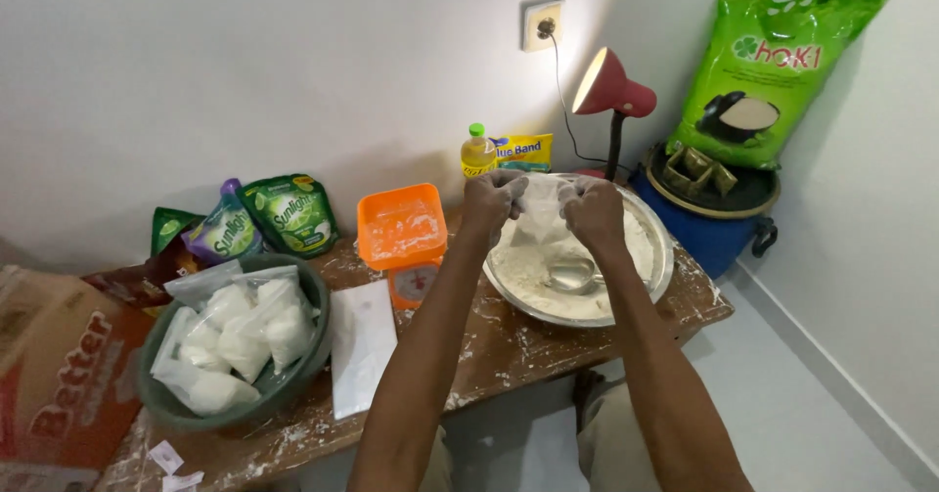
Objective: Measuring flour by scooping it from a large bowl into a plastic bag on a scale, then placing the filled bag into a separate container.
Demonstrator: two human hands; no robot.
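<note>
Both forearms reach out from the near edge of the desk, a worn wooden top dusted with white powder. Left hand and right hand each have their grip pressed together on the top of a small clear plastic bag, holding it stretched between them above a wide metal bowl of flour. A metal scoop lies in the flour just below the bag. An orange kitchen scale stands just left of the bowl, with flat clear bags beside it. Further left, a green basin holds filled bags near the front edge. Open floor lies to the right of the desk.
</note>
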